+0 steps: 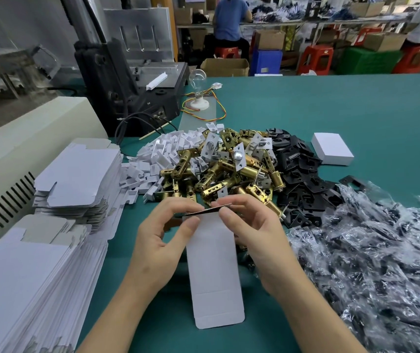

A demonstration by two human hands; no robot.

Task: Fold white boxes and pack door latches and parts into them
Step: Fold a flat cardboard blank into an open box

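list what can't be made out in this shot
Head view:
- dark strip at far end of white box: edge-on, fingers of left hand and right hand cover it
- bags: contents blurred by crinkled plastic, pile cut by right edge
- flat box stacks: cut by left edge

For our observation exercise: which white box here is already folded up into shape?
The closed box alone on the green table beyond the black plates. The stacked blanks at left are flat; the held box has an open flap.

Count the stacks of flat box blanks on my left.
2, both on the left: the near stack at the bottom corner, the far stack behind it, beside the white plastic pieces. Others may lie out of frame.
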